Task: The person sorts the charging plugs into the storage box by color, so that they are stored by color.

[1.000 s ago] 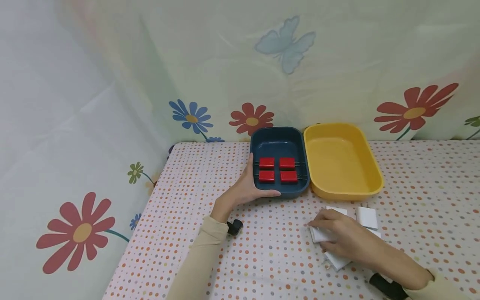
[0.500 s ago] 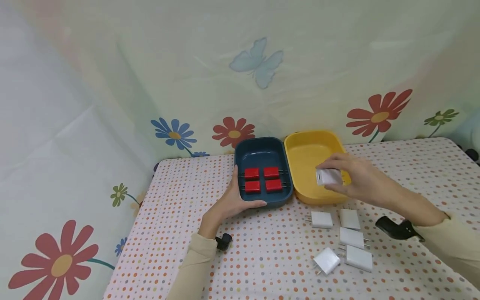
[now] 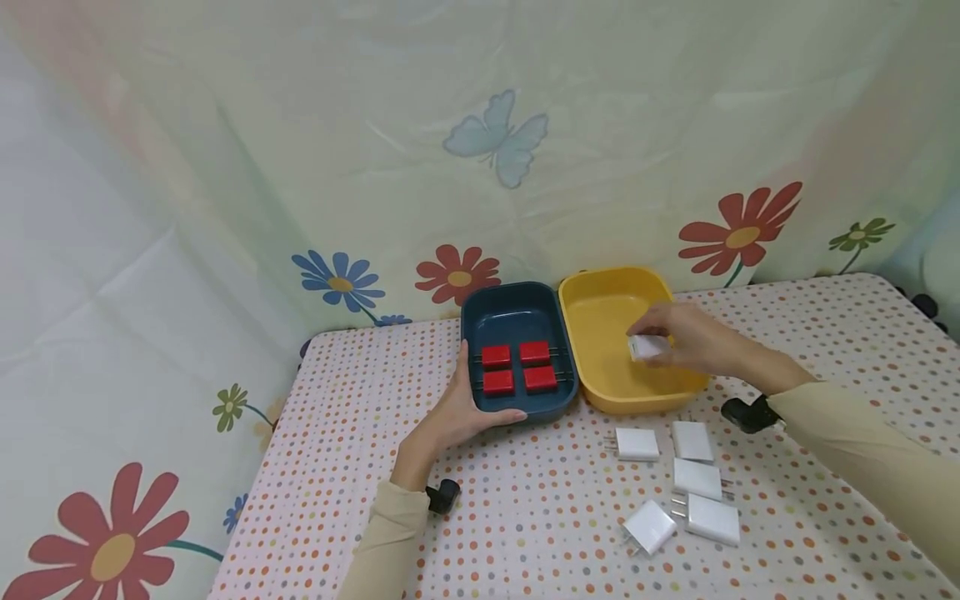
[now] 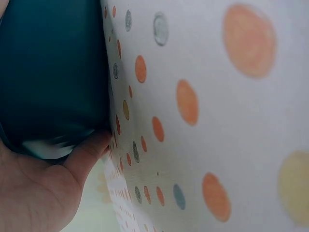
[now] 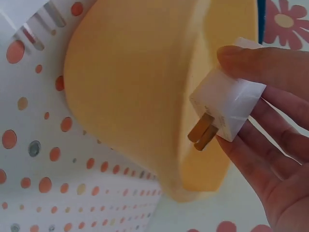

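My right hand point(image 3: 693, 337) pinches a white phone charger plug point(image 5: 227, 99) between thumb and fingers, over the yellow tray point(image 3: 600, 358). In the right wrist view its two metal prongs point down and left, close to the tray's rim. My left hand point(image 3: 453, 412) rests against the near left corner of the dark blue tray point(image 3: 510, 308), thumb stretched along the front wall and fingers straight along the left side. Several red charger plugs point(image 3: 496, 357) lie in two rows inside the blue tray.
Several white charger plugs point(image 3: 697, 477) lie scattered on the dotted tablecloth point(image 3: 555, 517) in front of the yellow tray. The two trays stand side by side against a flowered curtain point(image 3: 615, 167) at the table's back edge.
My right hand has picked a white charger plug up from the group on the table and carried it up and away to the yellow tray. My left hand stays at the blue tray.
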The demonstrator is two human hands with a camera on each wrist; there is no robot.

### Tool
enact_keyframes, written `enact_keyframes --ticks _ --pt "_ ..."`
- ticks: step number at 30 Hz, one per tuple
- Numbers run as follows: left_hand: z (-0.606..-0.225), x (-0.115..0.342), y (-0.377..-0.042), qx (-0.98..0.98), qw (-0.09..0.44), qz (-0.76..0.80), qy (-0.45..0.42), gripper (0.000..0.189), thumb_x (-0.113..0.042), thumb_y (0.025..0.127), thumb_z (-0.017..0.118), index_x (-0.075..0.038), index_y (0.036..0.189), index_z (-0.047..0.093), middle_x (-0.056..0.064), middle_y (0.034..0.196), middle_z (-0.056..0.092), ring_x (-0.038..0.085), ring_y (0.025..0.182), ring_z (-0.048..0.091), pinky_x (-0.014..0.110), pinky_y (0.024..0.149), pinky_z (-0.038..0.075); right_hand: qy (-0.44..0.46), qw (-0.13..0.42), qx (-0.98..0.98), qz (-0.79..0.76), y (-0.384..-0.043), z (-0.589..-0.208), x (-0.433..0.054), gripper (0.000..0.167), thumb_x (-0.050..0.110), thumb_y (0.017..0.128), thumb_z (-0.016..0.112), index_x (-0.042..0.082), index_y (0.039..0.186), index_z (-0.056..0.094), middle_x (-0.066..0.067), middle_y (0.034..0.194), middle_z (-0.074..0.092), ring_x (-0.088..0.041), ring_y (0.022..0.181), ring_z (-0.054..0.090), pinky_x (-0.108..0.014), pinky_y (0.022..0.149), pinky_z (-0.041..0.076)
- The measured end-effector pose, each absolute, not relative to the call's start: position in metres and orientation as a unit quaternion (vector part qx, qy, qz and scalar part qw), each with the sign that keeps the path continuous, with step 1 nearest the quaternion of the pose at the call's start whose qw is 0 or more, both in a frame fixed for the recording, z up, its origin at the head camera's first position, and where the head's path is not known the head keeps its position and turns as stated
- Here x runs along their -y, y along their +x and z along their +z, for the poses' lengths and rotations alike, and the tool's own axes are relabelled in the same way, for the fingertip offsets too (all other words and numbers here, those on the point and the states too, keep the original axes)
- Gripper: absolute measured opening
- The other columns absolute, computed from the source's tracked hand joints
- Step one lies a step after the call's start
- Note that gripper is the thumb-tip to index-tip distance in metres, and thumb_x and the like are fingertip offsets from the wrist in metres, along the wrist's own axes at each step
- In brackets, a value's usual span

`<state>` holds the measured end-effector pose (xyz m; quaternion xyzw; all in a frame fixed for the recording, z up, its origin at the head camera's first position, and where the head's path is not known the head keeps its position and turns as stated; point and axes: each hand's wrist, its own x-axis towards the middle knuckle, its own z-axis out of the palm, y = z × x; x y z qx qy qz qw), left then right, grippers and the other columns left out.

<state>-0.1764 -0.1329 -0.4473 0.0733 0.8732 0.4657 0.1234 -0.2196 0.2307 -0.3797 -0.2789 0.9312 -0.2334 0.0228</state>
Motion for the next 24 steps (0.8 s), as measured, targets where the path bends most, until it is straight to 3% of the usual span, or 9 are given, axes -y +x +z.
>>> enact_keyframes --ticks 11,24 --pt "-0.446 0.134 -0.175 -0.871 0.119 0.47 0.082 0.138 -0.045 0.081 0.09 -0.021 0.167 -0.015 0.006 0.174 0.012 0.028 0.158 0.017 0.059 0.12 0.033 -0.239 0.114 -0.938 -0.224 -0.227 -0.402 -0.227 0.023 -0.01 0.087 0.075 -0.01 0.109 0.074 -0.018 0.106 0.074 -0.034 0.1 0.067 -0.057 0.092 0.056" --pt "-0.449 0.135 -0.175 -0.866 0.121 0.478 0.087 0.138 -0.048 0.081 0.089 -0.022 0.167 -0.015 0.007 0.174 0.012 0.03 0.158 0.017 0.061 0.119 0.033 -0.241 0.096 -0.947 -0.191 -0.227 -0.414 -0.224 0.027 -0.011 0.083 0.078 -0.011 0.11 0.073 -0.022 0.107 0.073 -0.035 0.099 0.067 -0.057 0.093 0.055"
